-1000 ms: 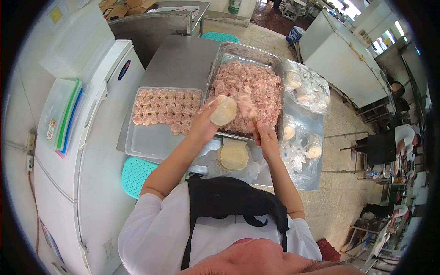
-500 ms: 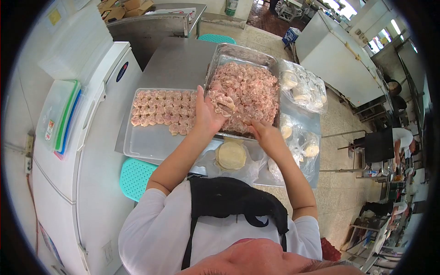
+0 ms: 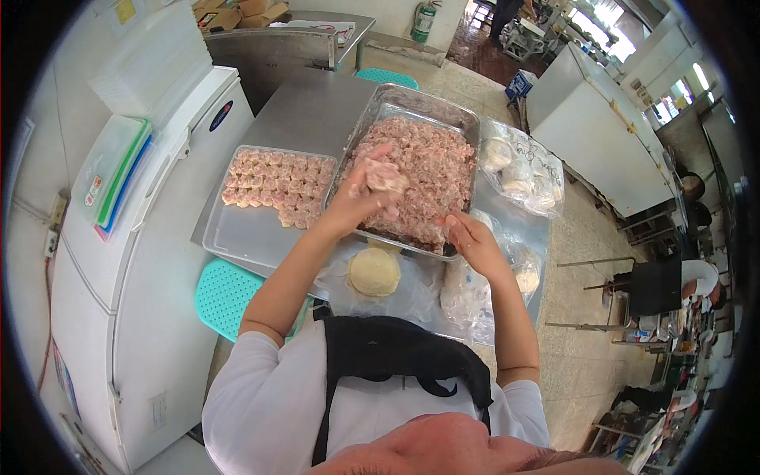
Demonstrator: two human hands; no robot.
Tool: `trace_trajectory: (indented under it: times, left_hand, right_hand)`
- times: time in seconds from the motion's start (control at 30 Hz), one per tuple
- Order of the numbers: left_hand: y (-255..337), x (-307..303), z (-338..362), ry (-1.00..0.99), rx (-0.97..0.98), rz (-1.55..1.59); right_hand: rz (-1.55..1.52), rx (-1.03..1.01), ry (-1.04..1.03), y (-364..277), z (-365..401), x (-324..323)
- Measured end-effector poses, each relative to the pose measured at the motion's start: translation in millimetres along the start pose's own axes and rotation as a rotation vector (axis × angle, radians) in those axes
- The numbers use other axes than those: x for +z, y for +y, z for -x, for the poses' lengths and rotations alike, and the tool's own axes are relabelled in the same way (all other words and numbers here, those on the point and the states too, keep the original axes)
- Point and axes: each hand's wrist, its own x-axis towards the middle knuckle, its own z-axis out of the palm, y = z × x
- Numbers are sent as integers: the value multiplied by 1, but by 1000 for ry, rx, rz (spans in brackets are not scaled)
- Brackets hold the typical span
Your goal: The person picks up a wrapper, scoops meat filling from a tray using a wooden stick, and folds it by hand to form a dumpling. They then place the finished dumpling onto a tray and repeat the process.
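Over the left part of a deep metal pan of ground meat, my left hand is cupped around a dumpling heaped with meat. My right hand is at the pan's near right corner, fingers pinched together; what they hold is hidden. A shallow plastic tray to the left carries rows of meat-topped dumplings. In front of my body, a stack of round dough wrappers lies on a plastic bag.
Bags of pale rounds lie right of the pan, with another plastic bag nearer me. A white freezer stands close on the left, beside a turquoise stool. Farther right, a person works at a counter.
My left hand has tilted and closed more around the dumpling. My right hand has drawn back toward the pan's near right corner. The view has shifted slightly.
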Motion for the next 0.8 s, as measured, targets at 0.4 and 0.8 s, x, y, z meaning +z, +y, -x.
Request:
trace_trajectory:
  times: [0.4,0.8]
  left_hand:
    - [-33,-15,-23,-527,344,-1014]
    - [-75,-45,-24,-83,-196,-922]
  right_hand:
    - [48,-65,-335,57,-6,-18]
    - [545,-409,137,100,-24,10]
